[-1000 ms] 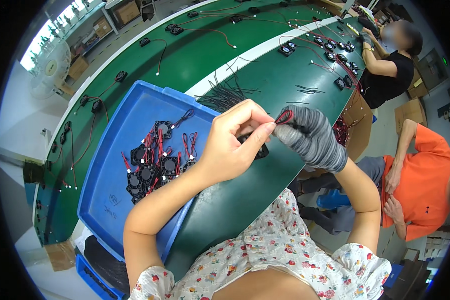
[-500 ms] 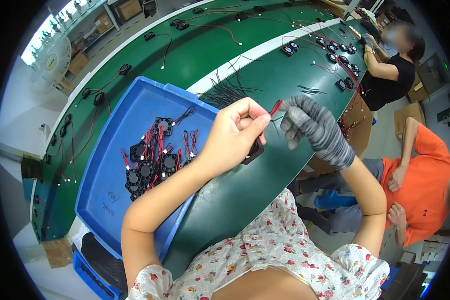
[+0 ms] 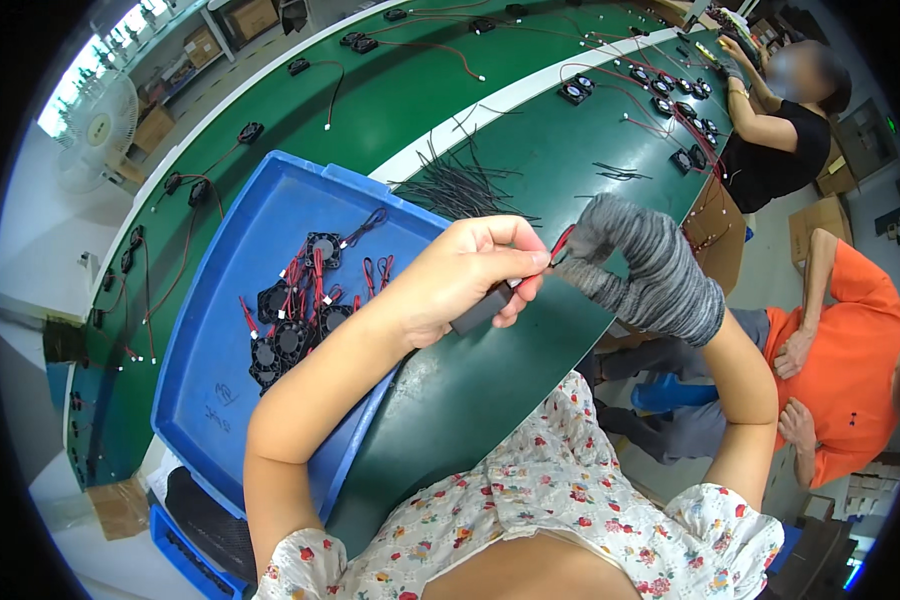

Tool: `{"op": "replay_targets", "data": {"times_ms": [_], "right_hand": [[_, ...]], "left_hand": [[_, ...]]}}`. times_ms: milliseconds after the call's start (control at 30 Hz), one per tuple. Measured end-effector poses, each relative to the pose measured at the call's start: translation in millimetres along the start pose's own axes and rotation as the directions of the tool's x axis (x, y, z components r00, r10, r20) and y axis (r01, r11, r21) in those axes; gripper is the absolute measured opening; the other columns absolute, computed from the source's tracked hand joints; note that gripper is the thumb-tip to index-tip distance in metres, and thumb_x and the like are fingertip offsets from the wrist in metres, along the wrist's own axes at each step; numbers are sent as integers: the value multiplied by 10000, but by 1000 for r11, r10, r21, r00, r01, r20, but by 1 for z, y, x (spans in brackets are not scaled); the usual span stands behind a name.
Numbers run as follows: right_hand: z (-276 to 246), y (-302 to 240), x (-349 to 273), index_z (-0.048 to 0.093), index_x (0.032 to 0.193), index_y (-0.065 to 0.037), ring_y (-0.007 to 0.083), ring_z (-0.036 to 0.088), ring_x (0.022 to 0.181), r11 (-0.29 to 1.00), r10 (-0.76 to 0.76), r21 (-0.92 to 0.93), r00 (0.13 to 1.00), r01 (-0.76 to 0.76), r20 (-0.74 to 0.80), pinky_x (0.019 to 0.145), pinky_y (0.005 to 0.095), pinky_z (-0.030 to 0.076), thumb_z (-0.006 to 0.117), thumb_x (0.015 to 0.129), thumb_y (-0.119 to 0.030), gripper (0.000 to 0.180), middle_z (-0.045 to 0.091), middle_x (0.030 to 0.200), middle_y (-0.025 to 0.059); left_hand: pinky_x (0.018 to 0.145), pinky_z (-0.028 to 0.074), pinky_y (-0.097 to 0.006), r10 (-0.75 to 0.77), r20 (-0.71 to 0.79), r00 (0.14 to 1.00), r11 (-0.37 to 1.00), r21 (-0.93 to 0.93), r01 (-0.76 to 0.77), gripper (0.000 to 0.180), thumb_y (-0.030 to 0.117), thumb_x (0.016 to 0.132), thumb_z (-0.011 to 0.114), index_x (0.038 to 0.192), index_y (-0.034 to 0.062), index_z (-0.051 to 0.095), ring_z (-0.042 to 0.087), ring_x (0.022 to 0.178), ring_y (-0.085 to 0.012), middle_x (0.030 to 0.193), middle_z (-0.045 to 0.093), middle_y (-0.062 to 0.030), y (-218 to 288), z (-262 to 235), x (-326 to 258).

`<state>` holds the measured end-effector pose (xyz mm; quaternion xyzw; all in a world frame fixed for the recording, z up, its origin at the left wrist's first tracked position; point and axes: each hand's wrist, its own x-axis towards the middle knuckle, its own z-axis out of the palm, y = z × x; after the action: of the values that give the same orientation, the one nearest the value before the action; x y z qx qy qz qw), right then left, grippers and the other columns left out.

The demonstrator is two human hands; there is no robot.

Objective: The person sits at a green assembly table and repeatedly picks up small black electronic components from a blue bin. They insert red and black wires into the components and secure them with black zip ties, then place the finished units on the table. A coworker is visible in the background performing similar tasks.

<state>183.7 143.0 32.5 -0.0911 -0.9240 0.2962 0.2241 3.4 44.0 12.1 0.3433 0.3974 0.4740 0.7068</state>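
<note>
My bare left hand (image 3: pixel 460 275) is closed, pinching the folded red and black cable (image 3: pixel 564 240) of a small black cooling fan (image 3: pixel 481 310). The fan hangs under my fingers, partly covered by the hand. My right hand (image 3: pixel 645 265) wears a grey striped glove, and its thumb and forefinger meet at the cable, touching the left fingertips. They pinch what looks like a thin black wire tie, mostly hidden there. Loose black wire ties (image 3: pixel 460 185) lie in a heap beyond my left hand.
At left, a blue tray (image 3: pixel 195 400) holds several fans (image 3: pixel 290 340) with bundled cables. More fans lie along the green conveyor (image 3: pixel 270 110) and at the worktable's far right (image 3: pixel 685 110). A co-worker in black (image 3: pixel 785 150) handles things there; a person in orange (image 3: pixel 850 360) is at right.
My right hand has come down and left, and its fingers have closed at the cable by my left fingertips. The left hand has turned, showing more of the fan.
</note>
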Motion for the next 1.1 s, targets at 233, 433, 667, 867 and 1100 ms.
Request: {"op": "replay_targets", "data": {"times_ms": [233, 433, 667, 867, 1100], "right_hand": [[-2, -1, 2, 574, 940, -27, 137, 547, 675, 934, 152, 309, 982, -181, 114, 645, 255, 450, 674, 727, -140, 261, 583, 764, 60], [-8, -5, 1, 578, 906, -34, 177, 560, 670, 970, 104, 199, 978, -141, 183, 639, 286, 448, 623, 763, -157, 194, 584, 751, 94], [5, 18, -1, 566, 868, -40, 209, 563, 675, 959, 63, 257, 974, -120, 220, 625, 308, 443, 572, 787, -128, 120, 572, 727, 97], [-29, 149, 3, 565, 1023, -54, 199, 593, 805, 907, 412, 139, 907, -398, -92, 753, 286, 471, 563, 810, -159, 237, 605, 892, 110], [-103, 296, -74, 563, 1006, -74, 331, 540, 934, 496, 650, -428, 650, -756, -394, 807, 392, 423, 591, 734, -321, 369, 569, 934, 171]], "left_hand": [[393, 340, -221, -123, 74, 990, 989, -70, 129, 110, 115, 820, 540, 752, 49, 485, 423, 427, -85, 576, 499, -35, 6, 3, -3], [402, 378, -234, -151, 52, 987, 988, 53, 148, 127, 138, 828, 537, 771, 30, 500, 440, 426, -89, 565, 501, -37, 8, 9, -5], [560, 425, -187, 98, -76, 992, 856, 514, -45, 146, 102, 845, 539, 864, -37, 581, 550, 616, -56, 681, 608, -48, -4, 13, -11], [555, 446, -213, 320, -313, 894, 606, 793, 61, 113, 41, 813, 541, 829, -55, 598, 558, 581, -90, 647, 604, -67, 10, -1, -47], [555, 445, -312, 483, -315, 817, 53, 942, 332, 111, 58, 763, 579, 815, -40, 587, 578, 571, -286, 653, 591, -170, 22, -42, -102]]}}
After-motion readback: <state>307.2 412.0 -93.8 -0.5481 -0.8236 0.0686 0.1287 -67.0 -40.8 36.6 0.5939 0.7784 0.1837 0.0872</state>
